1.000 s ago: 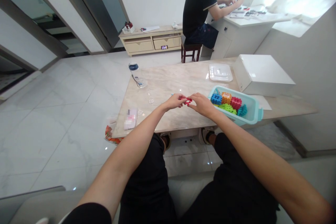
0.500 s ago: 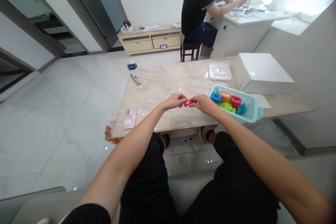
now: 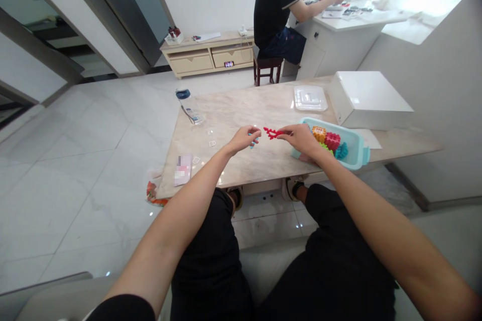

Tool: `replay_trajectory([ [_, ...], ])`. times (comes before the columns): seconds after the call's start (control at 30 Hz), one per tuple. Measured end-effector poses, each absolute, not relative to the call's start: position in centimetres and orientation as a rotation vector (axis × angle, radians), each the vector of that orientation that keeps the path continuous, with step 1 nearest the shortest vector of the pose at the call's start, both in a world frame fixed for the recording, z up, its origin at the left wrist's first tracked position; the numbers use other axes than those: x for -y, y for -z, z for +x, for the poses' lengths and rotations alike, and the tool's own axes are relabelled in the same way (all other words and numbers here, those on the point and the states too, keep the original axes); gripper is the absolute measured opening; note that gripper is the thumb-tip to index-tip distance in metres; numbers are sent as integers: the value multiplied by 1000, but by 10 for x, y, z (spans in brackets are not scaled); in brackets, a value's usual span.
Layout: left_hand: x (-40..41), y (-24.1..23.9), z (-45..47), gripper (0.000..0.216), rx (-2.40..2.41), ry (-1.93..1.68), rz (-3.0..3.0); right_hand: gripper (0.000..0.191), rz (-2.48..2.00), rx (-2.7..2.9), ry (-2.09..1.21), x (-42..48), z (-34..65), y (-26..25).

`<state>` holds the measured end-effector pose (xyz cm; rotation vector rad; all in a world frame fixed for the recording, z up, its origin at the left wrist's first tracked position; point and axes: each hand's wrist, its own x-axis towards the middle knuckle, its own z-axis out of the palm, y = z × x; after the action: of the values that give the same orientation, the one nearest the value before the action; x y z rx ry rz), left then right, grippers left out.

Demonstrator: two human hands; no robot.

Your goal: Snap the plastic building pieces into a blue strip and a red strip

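My right hand [image 3: 298, 139] pinches one end of a red notched building piece [image 3: 271, 133], whose far end points left toward my other hand. Just across a small gap, my left hand [image 3: 244, 139] has its fingers curled round a light-blue toothed piece [image 3: 254, 143], mostly covered by the fingers. Both hands are raised over the marble-patterned table [image 3: 241, 105]. Beside my right hand stands a pale turquoise basket [image 3: 356, 153] with an orange block [image 3: 319, 134], a red block [image 3: 332, 140] and blue and green pieces in it. My right hand covers its left part.
A water bottle [image 3: 190, 108], a pinkish packet [image 3: 183, 169] and small white frame-like pieces [image 3: 212, 144] lie on the table's left side. A clear plastic lid [image 3: 311, 98] and a white box [image 3: 372, 98] are at the back right. Beyond, a person [image 3: 278, 10] sits at a white counter.
My hands have drawn apart. The red piece has left my left hand and stays in my right. The light-blue piece now shows at my left fingertips. The view has shifted slightly.
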<state>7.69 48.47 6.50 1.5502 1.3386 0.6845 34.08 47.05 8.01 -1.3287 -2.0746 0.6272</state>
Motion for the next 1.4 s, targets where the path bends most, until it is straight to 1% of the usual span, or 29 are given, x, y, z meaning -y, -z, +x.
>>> replay_trajectory([
  [0.07, -485, -68, 72, 26, -1545, -614, 1754, 25, -1417, 1905, -530, -466, 362, -84],
  [0.13, -482, -67, 68, 24, -1619, -406, 1950, 31, -1522, 1736, -459, -460, 389, -82],
  [0.23, -472, -62, 66, 26, -1396, -22, 1967, 36, -1622, 1548, -362, -452, 435, -72],
  [0.3, -466, -58, 67, 38, -1284, 127, 1910, 38, -1668, 1443, -303, -451, 461, -65],
  [0.37, -463, -56, 68, 51, -1297, 185, 1939, 39, -1738, 1354, -284, -451, 479, -62],
  [0.43, -465, -55, 67, 52, -1360, 177, 2041, 38, -1833, 1301, -288, -452, 489, -62],
  [0.57, -476, -52, 61, 54, -1329, 316, 2133, 35, -2052, 1333, -294, -452, 491, -67],
  [0.7, -484, -48, 53, 56, -1313, 263, 2146, 28, -2141, 1466, -357, -449, 482, -74],
  [0.9, -486, -50, 41, 53, -1296, 178, 2102, 25, -2157, 1591, -603, -445, 478, -78],
  [0.97, -486, -51, 37, 52, -1307, 173, 2088, 26, -2198, 1604, -540, -446, 479, -77],
  [1.07, -484, -52, 29, 46, -1343, 153, 2092, 33, -2159, 1595, -257, -450, 468, -76],
  [1.13, -483, -53, 24, 39, -1420, 115, 2102, 35, -2042, 1607, -89, -455, 446, -79],
  [1.2, -481, -54, 16, 33, -1560, 48, 2106, 35, -1870, 1700, -47, -463, 410, -84],
  [1.33, -478, -51, -2, 34, -1791, -66, 2076, 30, -1554, 2174, -198, -481, 316, -85],
  [1.4, -476, -47, -12, 33, -1818, -78, 2041, 28, -1561, 2399, -275, -492, 274, -76],
])
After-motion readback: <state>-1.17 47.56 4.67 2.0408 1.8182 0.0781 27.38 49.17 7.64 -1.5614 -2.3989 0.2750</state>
